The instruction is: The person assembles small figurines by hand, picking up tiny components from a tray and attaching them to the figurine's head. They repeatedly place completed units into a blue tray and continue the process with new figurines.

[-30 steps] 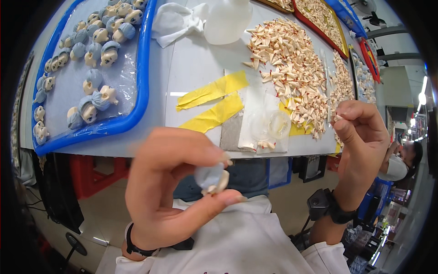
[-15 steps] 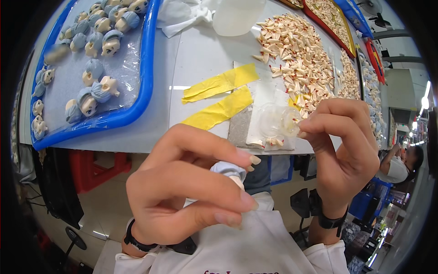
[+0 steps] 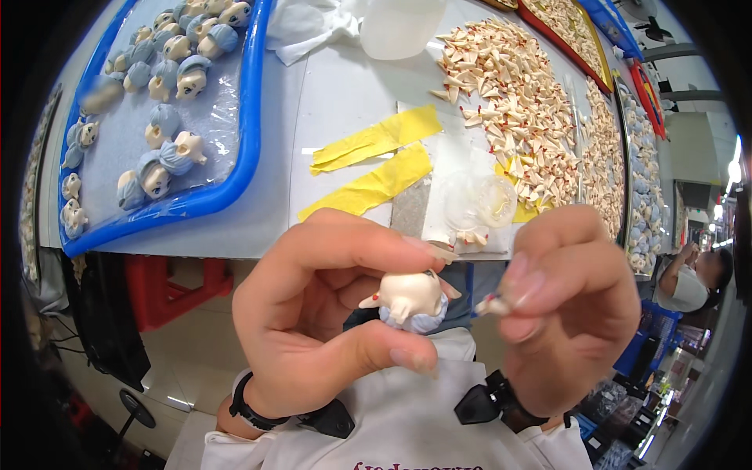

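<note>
Above my lap, my left hand [image 3: 290, 321] is closed around a small doll head [image 3: 413, 296], cream with blue hair and turned with its neck stub toward me. A pointed piece with a red dot juts from its left side. To its right, my right hand [image 3: 576, 305] pinches a small cream pointed piece with a red mark [image 3: 491, 305]; a short gap parts it from the head. Beyond the hands, a clear round dish [image 3: 496, 201] stands at the table's near edge, with a few similar pieces beside it.
At the left, a blue tray [image 3: 254, 102] holds several doll heads. A large pile of cream pointed pieces [image 3: 525, 102] covers the right of the table. Yellow tape strips [image 3: 372, 184], a white cloth [image 3: 313, 27] and a translucent tub [image 3: 399, 27] lie between. Another person [image 3: 689, 278] sits far right.
My right hand has come down from the clear dish toward the doll head, now with a pointed piece in its fingertips. The left hand has turned the head neck-side toward me.
</note>
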### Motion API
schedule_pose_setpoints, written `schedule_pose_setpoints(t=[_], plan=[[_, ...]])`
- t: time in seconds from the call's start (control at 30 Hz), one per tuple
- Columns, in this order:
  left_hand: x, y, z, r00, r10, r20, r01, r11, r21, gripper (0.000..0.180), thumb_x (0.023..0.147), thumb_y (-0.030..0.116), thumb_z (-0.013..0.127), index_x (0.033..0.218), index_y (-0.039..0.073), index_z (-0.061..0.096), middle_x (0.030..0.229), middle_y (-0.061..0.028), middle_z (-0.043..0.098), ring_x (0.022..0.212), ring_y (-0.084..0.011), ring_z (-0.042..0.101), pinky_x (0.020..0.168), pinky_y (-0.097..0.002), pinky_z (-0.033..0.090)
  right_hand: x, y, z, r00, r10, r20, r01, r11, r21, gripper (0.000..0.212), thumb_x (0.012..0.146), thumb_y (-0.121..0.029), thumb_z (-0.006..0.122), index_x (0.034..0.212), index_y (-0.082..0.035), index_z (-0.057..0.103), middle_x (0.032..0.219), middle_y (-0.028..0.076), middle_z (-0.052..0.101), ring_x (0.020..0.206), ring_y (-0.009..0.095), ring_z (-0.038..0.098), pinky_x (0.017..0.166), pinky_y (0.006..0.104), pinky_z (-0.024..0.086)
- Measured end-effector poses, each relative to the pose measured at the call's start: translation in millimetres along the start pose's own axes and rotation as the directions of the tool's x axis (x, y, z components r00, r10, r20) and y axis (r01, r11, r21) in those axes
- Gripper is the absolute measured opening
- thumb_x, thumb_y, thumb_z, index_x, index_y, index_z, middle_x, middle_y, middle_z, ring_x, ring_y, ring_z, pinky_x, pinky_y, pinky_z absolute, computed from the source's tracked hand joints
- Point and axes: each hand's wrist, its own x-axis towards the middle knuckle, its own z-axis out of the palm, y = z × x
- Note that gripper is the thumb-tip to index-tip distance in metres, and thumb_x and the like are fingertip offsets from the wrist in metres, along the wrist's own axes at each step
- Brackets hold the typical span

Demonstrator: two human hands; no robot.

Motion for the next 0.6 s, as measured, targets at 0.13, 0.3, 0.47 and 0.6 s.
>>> schedule_pose_setpoints(t=[0.13,0.3,0.47,0.6], plan=[[-0.9,6.8,9.6,0.994,-0.068,-0.086,0.071,0.997,0.026,0.053,0.065,0.031,0.078,0.097,0.002,0.047,0.087,-0.0095,0.053,0.074,-0.0129,0.055,0.066,-0.0247,0.049,-1.9,0.9,8.0,0.998,-0.045,0.034,0.047,0.997,-0.068,0.016,0.071,-0.005,0.068,0.08,-0.005,0.056,0.08,0.009,0.049,0.07,0.011,0.048,0.061,0.0183,0.038],[-4.3,7.2,9.3,0.994,-0.068,-0.087,0.067,0.998,-0.013,0.051,0.063,0.029,0.08,0.093,0.002,0.047,0.084,-0.0079,0.053,0.075,-0.0099,0.055,0.068,-0.0213,0.047,3.7,-0.8,4.2,0.967,-0.214,0.139,0.248,0.918,-0.308,0.02,0.062,0.0,0.07,0.077,-0.007,0.059,0.071,0.006,0.05,0.065,0.013,0.048,0.058,0.0211,0.038],[-8.2,3.2,-3.3,0.998,-0.041,-0.054,0.044,0.997,0.056,0.046,0.066,0.026,0.078,0.092,0.001,0.05,0.084,-0.0087,0.055,0.075,-0.0103,0.055,0.067,-0.0213,0.046,5.0,0.9,2.7,0.961,-0.218,0.168,0.266,0.893,-0.364,0.023,0.06,-0.003,0.072,0.08,-0.008,0.061,0.076,0.007,0.051,0.066,0.013,0.048,0.059,0.0233,0.038],[-2.9,0.5,-6.9,0.981,0.182,0.073,-0.195,0.937,0.289,0.046,0.067,0.024,0.077,0.095,-0.001,0.05,0.088,-0.0115,0.056,0.076,-0.0165,0.056,0.068,-0.0252,0.045,6.2,2.5,-6.5,0.97,-0.126,0.208,0.169,0.965,-0.201,0.034,0.064,-0.006,0.074,0.094,-0.004,0.058,0.09,0.011,0.051,0.072,0.015,0.051,0.064,0.0238,0.039]])
